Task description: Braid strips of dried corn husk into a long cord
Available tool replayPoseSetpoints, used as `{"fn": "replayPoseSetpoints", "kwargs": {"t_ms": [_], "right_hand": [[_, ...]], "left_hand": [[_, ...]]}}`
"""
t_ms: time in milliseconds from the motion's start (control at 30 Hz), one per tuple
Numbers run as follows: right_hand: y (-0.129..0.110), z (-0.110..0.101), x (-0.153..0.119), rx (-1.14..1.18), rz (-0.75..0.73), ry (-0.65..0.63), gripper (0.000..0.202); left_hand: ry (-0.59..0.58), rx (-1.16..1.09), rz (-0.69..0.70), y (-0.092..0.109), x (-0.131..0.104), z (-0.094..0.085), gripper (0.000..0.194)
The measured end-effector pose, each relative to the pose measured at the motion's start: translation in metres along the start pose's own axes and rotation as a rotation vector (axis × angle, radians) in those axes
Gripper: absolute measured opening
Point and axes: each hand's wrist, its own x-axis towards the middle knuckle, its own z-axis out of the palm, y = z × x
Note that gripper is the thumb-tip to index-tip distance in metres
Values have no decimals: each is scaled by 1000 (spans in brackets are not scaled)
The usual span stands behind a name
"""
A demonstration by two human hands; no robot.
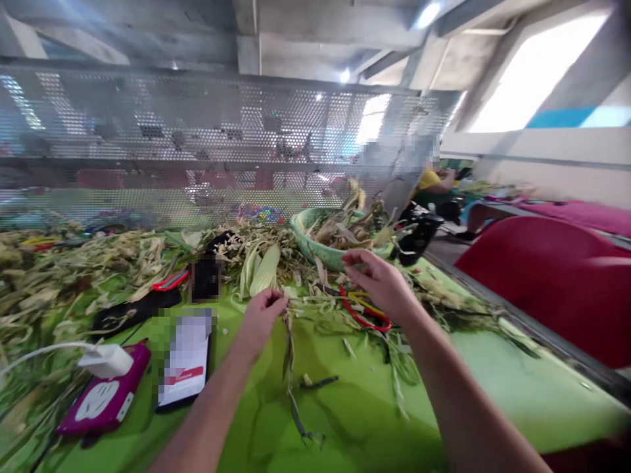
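Observation:
My left hand (266,312) is closed in a pinch on a thin dried husk strand (290,348), which hangs down over the green table (355,420). To the right and a bit higher, my right hand (372,272) is raised with its fingers curled together; whatever may be between the fingertips is too small to make out. It is in front of a green basket (315,248) heaped with dried husks. Red-handled pliers or scissors (362,320) with a yellow part lie under my right wrist. A pale green husk (266,269) stands just beyond my left hand.
A phone (186,358), a purple power bank (108,401) with a white plug, and a red cutter (170,281) lie at left. Husk piles (123,256) line the back below a perforated metal screen (207,131). A red chair (542,276) and a person in yellow are at right.

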Motion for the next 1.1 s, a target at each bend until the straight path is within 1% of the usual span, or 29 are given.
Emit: {"fn": "replayPoseSetpoints", "kwargs": {"t_ms": [33,100,167,200,300,400,467,533,633,733,800,900,967,1033,1100], "right_hand": [[3,-11,0,-125,5,-47,22],[10,-25,-4,-383,53,-192,18],[21,-28,-12,-586,114,-346,19],[26,-26,-16,-627,146,-379,21],[40,-14,-28,-668,182,-406,33],[44,-7,-32,-679,190,-381,42],[42,-9,-30,-672,194,-347,46],[39,-16,-26,-652,200,-310,50],[37,-29,-21,-591,210,-277,54],[39,-37,-21,-503,223,-274,54],[40,-39,-26,-311,264,-281,55],[34,-37,-38,174,378,-316,56],[28,-36,-47,424,446,-322,53],[22,-36,-54,539,474,-303,45],[19,-36,-58,487,420,-175,35]], "left_hand": [[0,-13,-4,1,0,0,20],[2,-25,-1,3,-2,0,21],[5,-26,4,5,-5,1,21],[6,-30,4,6,-6,1,22],[4,-64,7,7,-8,2,22],[17,-100,23,7,-7,1,21],[23,-106,26,7,-6,0,22],[29,-98,17,8,-6,-1,23],[48,-102,9,8,-5,-1,24],[60,-132,15,8,-4,-1,25],[65,-151,15,7,-3,-1,25],[70,-172,11,6,-3,-1,27],[66,-175,11,6,-2,-1,26],[63,-166,16,7,-2,-1,26],[72,-160,16,7,-2,-1,25]]}}
